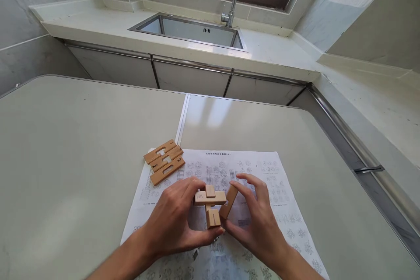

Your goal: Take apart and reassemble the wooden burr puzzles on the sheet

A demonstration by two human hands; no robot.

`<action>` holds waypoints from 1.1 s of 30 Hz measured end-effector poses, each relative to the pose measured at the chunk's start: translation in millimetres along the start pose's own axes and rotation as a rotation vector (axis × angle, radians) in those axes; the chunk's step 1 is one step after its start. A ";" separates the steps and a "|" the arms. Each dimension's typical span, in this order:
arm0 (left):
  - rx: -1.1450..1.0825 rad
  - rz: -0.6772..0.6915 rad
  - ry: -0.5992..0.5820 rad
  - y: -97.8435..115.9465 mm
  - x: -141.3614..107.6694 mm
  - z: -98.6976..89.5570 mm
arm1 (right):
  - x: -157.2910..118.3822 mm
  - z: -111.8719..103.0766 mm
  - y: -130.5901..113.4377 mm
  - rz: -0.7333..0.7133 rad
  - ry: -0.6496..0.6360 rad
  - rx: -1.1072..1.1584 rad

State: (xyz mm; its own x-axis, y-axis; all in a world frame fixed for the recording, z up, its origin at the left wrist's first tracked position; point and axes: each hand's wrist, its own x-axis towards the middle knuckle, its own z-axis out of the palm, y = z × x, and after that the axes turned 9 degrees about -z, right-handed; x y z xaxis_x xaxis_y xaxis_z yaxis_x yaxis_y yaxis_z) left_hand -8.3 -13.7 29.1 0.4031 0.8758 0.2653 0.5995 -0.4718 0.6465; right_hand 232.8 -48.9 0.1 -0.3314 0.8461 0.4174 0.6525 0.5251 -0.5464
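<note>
My left hand [179, 216] is closed around a small assembly of interlocking wooden puzzle pieces [210, 198], fingers at its left side and thumb underneath. One piece lies crosswise, and another points toward me with a mark on its end. Between thumb and fingertips, my right hand [257, 218] pinches a single notched wooden puzzle piece [229, 201], tilted, just right of the assembly. Whether the two touch is hard to tell. Three flat slotted wooden pieces [167, 162] with numbers on them lie side by side beyond my left hand.
Beneath my hands a printed sheet with small diagrams [262, 170] lies on a pale table [82, 153] with a seam [183, 118]. Past the table are a counter [262, 52], a sink [183, 26], a faucet [231, 8] and a window. A metal rail [370, 153] runs along the right.
</note>
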 end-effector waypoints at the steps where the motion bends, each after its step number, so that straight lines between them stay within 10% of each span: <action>1: 0.008 0.010 0.004 0.1 -0.2 0.4 | 0.3 0.0 0.2 0.010 -0.012 -0.004; 33: -0.023 0.055 -0.145 1.6 -2.4 2.8 | 4.2 -8.2 -4.1 -0.107 0.001 0.199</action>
State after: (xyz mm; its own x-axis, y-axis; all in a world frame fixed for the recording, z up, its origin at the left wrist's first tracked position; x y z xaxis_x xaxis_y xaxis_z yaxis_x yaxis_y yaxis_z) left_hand -6.4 -16.8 27.5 0.5319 0.8238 0.1959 0.5580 -0.5151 0.6506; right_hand 234.3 -48.3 10.0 -0.3905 0.7846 0.4816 0.4665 0.6196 -0.6312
